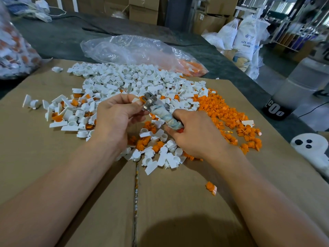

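Head view: left hand (115,116) and right hand (195,136) grip a cloth-wrapped metal tool (157,109) above heaped white parts (124,79) and orange caps (219,109), plastic bag (135,49) beyond.

The tool (159,113) is a short rod with a ribbed grey metal head, a shaft wrapped in dirty whitish-blue cloth and a red butt. It slants in the air, its head far and left in the left grip (117,115), its butt near and right in the right grip (195,135).

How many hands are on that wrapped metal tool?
2. The left hand pinches the metal head of the tool; the right hand grips its wrapped handle. No others in view.
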